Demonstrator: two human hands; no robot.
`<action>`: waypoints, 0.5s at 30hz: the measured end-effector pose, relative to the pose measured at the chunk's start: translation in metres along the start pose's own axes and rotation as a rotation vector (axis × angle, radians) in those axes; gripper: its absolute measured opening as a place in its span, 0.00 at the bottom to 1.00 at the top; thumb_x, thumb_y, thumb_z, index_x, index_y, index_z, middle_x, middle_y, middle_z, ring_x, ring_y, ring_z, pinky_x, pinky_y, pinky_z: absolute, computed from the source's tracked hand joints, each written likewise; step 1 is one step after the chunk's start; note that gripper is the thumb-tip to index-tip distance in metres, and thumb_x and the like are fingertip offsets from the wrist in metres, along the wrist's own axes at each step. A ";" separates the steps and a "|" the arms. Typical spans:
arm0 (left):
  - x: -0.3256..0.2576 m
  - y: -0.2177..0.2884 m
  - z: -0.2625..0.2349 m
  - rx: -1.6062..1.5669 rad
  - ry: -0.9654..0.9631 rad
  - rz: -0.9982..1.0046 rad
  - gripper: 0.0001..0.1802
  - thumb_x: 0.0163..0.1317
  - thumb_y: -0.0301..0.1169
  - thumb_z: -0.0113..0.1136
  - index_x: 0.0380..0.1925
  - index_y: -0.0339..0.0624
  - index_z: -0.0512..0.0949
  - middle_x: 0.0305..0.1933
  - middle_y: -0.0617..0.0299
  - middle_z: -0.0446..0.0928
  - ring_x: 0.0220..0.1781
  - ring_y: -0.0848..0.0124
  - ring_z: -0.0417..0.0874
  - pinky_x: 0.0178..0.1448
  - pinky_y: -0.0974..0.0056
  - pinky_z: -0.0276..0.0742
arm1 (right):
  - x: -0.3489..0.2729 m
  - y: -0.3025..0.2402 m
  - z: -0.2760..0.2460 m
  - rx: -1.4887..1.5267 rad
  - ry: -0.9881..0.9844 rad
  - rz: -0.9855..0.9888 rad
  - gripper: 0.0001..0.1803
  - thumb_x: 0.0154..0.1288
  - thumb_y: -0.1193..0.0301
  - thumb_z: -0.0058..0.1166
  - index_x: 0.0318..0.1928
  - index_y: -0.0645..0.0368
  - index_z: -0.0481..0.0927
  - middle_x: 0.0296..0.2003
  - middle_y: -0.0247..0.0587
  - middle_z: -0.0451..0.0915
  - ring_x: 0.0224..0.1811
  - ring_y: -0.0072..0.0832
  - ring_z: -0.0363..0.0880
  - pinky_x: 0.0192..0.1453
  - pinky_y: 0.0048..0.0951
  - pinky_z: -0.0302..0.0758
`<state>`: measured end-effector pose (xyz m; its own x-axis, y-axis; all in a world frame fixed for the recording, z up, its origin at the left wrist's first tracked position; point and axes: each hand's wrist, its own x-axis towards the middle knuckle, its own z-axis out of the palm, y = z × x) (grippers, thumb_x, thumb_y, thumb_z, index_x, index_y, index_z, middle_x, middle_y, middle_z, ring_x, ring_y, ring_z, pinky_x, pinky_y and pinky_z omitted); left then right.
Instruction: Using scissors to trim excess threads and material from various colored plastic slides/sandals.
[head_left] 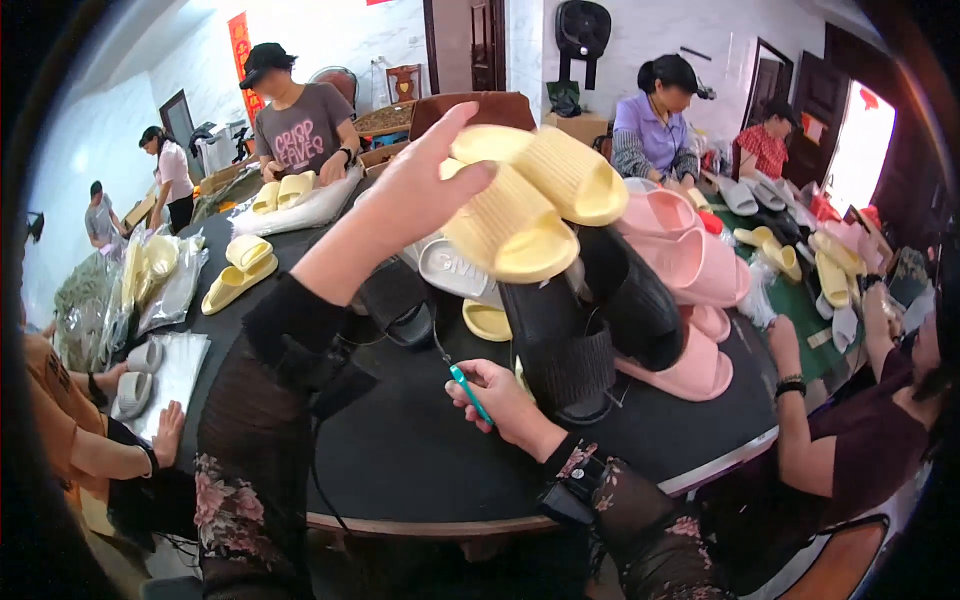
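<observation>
My left hand (425,170) reaches across the table to a pair of pale yellow slippers (510,215). Its thumb lies against them and the other fingers are partly hidden behind. The yellow pair is above black slippers (560,345), which overlap in a pile. In my right hand (510,405) is a slim tool with a teal handle (470,392) and a thin metal tip, pointing up and away. Pink slippers (690,265) are stacked beside the black ones. Left of the tool sits another black slipper (398,305), near a white slipper (455,268).
The black tabletop (400,450) has a curved front edge. A yellow pair (240,272) rests at its left. Co-workers sit or stand around, one at left with grey slippers (135,385) and one at right. Clear plastic bags (165,285) lie at the far left.
</observation>
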<state>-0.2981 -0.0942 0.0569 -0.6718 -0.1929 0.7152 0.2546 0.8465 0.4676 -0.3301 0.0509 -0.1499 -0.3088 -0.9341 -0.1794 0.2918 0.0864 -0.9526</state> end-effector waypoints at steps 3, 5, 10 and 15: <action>-0.005 0.025 0.013 -0.134 0.025 -0.013 0.31 0.61 0.38 0.56 0.59 0.30 0.63 0.54 0.45 0.75 0.53 0.62 0.78 0.56 0.64 0.72 | -0.002 0.001 0.000 -0.016 0.011 -0.021 0.25 0.59 0.65 0.61 0.53 0.63 0.69 0.29 0.32 0.75 0.20 0.12 0.70 0.15 0.13 0.63; -0.029 0.061 0.008 -0.342 -0.011 -0.052 0.21 0.67 0.30 0.48 0.57 0.31 0.64 0.49 0.49 0.78 0.47 0.67 0.79 0.50 0.64 0.76 | 0.000 0.008 -0.003 -0.027 0.027 -0.043 0.26 0.59 0.62 0.61 0.52 0.64 0.70 0.27 0.29 0.74 0.19 0.13 0.69 0.13 0.15 0.62; -0.088 0.116 -0.019 -0.867 0.128 0.138 0.13 0.69 0.30 0.41 0.49 0.38 0.69 0.32 0.55 0.78 0.32 0.71 0.78 0.31 0.63 0.74 | -0.003 0.007 0.001 -0.057 -0.036 -0.039 0.25 0.60 0.64 0.60 0.53 0.64 0.70 0.28 0.31 0.75 0.19 0.11 0.68 0.14 0.14 0.62; -0.109 0.123 -0.016 -0.847 0.114 0.135 0.13 0.68 0.30 0.42 0.49 0.38 0.70 0.32 0.55 0.78 0.32 0.71 0.78 0.31 0.63 0.74 | -0.009 0.000 -0.003 -0.098 0.008 -0.039 0.24 0.60 0.66 0.60 0.52 0.64 0.70 0.25 0.27 0.74 0.18 0.10 0.68 0.14 0.13 0.62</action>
<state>-0.1826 0.0230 0.0446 -0.5363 -0.2046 0.8189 0.7900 0.2200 0.5723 -0.3300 0.0602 -0.1486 -0.3257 -0.9346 -0.1432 0.1893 0.0840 -0.9783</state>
